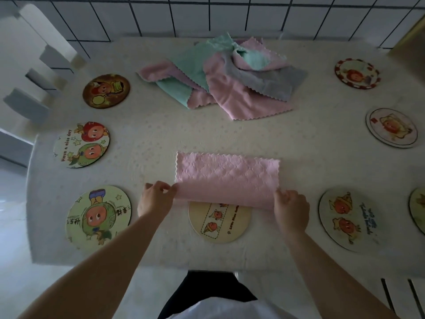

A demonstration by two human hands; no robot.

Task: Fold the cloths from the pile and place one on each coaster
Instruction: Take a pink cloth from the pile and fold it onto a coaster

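A pink cloth (pixel 226 178) lies at the middle of the table, its near edge lifted off the surface. My left hand (pixel 156 199) pinches the cloth's near left corner. At the near right corner my right hand (pixel 291 209) grips the same edge. The raised edge hangs over the top of a cream coaster (pixel 219 223) just in front of me. A pile of cloths (pixel 220 74) in pink, mint and grey sits at the back centre. Round picture coasters ring the table, such as a green one (pixel 99 218) at near left and a white one (pixel 349 219) at near right.
More coasters lie along the left side (pixel 81 145) (pixel 106 90) and the right side (pixel 391 127) (pixel 356 73), with another cut off at the right border (pixel 418 210). A tiled wall (pixel 207 14) rises behind the table (pixel 149 139). A white chair back (pixel 34 65) stands at the far left.
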